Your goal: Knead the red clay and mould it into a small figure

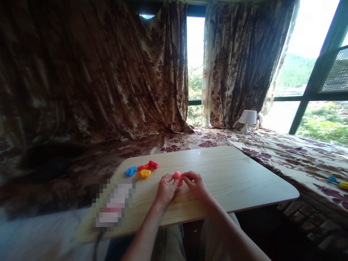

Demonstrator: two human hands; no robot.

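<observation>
Above the near middle of the table, a small rounded coral-pink piece (177,175) is held between my hands; its exact kind is too small to make out. My left hand (166,188) has its thumb and fingers closed on the left side of it. From the right, my right hand (196,184) pinches at its edge with fingertips together. Left of my hands lie several crumpled, soft-looking pieces: a blue one (131,171), a yellow one (144,174), an orange-red one (143,167) and a red one (153,165).
The pale wood-grain table (231,177) has rounded corners. A blurred-out object (115,204) with a dark cable lies at its left. A white lamp (248,117) stands by the curtains. On the floral cover at right are blue and yellow pieces (343,185).
</observation>
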